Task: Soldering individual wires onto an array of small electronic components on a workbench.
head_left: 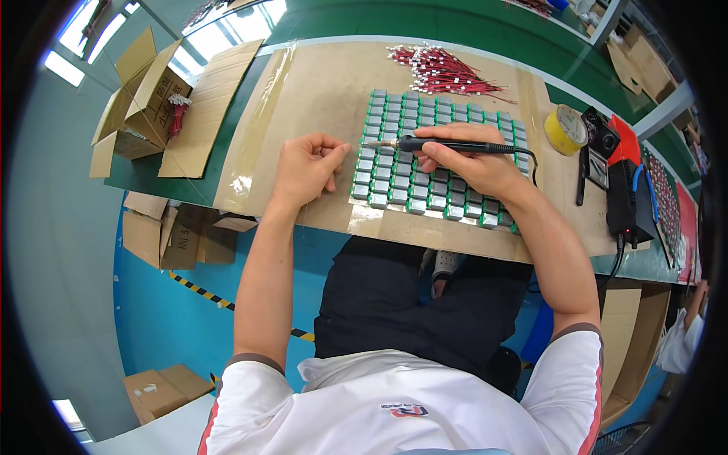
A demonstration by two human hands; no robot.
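In my right hand [474,159] is a black soldering iron [409,143], held like a pen over a dense grid of small grey-topped blocks with green sides [398,182]. Its metal tip points left, close to the fingertips of my left hand [307,168]. My left hand is closed in a pinch at the grid's left edge. A thin strand that looks like solder wire [304,216] hangs below that hand; the bit between the fingertips is too small to see clearly. From the iron, a black cord curves down past my right wrist.
Red wires with white connectors [436,70] lie in a pile beyond the grid. On the right are yellow tape [566,130], a black soldering station [623,199] and a red item [623,141]. An open carton [152,102] stands left. Brown board [258,163] covers the table.
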